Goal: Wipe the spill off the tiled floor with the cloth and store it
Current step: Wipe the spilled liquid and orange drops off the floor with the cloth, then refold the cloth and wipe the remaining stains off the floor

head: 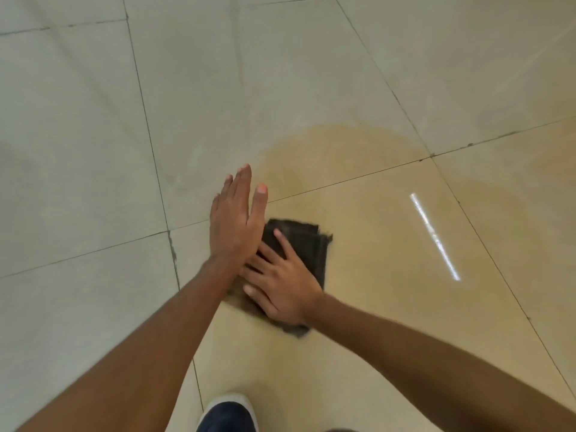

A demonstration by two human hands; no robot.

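I am in the wiping step: my right hand (pixel 280 285) presses, spread, on the cloth (pixel 307 244); my left hand (pixel 235 219) is flat. Next I should sweep across the spill (pixel 358 163).

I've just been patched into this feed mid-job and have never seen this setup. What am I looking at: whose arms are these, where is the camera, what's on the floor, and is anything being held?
There is no machine here: a person is working with bare hands. The one picture comes from a camera worn on their head. It looks forward and down, so both arms reach in from the bottom.

The surface is a tiled floor with a yellowish wet spill spread across several tiles. A dark cloth lies on the spill. The right hand presses flat on it, fingers spread, not curled round it. The left hand is flat with straight fingers and holds nothing; whether it touches the cloth is unclear.

The bright streak looks like a lamp's reflection. A shoe shows at the bottom edge.
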